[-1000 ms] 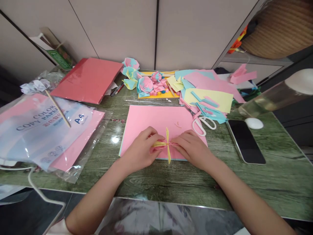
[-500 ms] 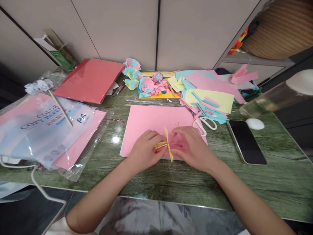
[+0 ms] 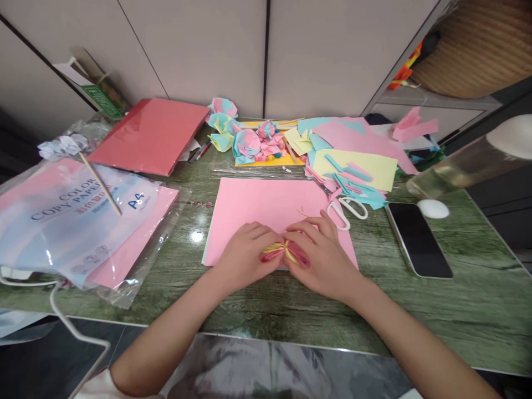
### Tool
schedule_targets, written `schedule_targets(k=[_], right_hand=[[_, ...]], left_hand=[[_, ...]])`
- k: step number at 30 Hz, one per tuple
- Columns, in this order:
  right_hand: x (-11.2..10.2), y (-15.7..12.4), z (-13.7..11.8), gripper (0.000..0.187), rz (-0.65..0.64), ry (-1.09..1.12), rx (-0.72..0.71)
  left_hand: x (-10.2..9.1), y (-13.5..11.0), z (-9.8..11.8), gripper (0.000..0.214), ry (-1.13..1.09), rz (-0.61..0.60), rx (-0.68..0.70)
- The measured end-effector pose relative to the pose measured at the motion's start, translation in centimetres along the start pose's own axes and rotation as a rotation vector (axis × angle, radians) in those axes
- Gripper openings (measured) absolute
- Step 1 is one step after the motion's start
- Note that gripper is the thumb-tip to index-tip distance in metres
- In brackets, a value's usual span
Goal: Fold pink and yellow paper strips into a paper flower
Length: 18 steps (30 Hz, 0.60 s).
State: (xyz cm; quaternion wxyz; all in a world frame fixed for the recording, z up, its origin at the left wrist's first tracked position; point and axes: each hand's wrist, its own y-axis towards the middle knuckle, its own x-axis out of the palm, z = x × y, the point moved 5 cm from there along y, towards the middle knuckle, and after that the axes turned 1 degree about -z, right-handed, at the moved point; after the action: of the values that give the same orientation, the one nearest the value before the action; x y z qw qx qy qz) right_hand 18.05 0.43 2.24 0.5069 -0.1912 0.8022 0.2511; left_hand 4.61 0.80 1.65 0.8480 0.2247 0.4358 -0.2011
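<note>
Between my two hands is a pleated pink and yellow paper flower [image 3: 272, 253], gathered at its middle. My left hand [image 3: 245, 252] is closed around its left half, thumb below and fingers above. The right half is pinched by my right hand [image 3: 322, 252], whose fingertips meet near the gathered centre. Both hands are just over a stack of pink paper [image 3: 257, 202]. Scissors with white handles [image 3: 347, 210] lie at the stack's upper right, their blades partly covered by paper scraps.
A phone [image 3: 419, 241] and a white oval object [image 3: 433, 209] lie at right. Behind are paper flowers [image 3: 249, 143], thin wires [image 3: 257, 173] and coloured scraps [image 3: 357, 169]. A plastic bag of colour copy paper [image 3: 83, 221] and a red folder-like sheet [image 3: 152, 136] occupy the left.
My right hand has closed in toward the centre and now grips the right half. The yellow strip that stood out across the middle is folded in under the right fingers.
</note>
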Motion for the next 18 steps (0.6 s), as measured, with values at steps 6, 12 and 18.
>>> schedule_targets(k=[6,12,18], right_hand=[[0.01,0.00,0.27,0.017,0.009,0.005,-0.027],[-0.29,0.00,0.27,0.014,0.001,-0.046,-0.080],[-0.18,-0.10,0.32,0.016,0.000,-0.108,-0.120]], left_hand=[[0.29,0.08,-0.17,0.011,0.013,-0.022,-0.019],[0.20,0.15,-0.31,0.011,-0.013,-0.037,-0.042],[0.36,0.05,-0.52,0.013,-0.018,-0.088,-0.064]])
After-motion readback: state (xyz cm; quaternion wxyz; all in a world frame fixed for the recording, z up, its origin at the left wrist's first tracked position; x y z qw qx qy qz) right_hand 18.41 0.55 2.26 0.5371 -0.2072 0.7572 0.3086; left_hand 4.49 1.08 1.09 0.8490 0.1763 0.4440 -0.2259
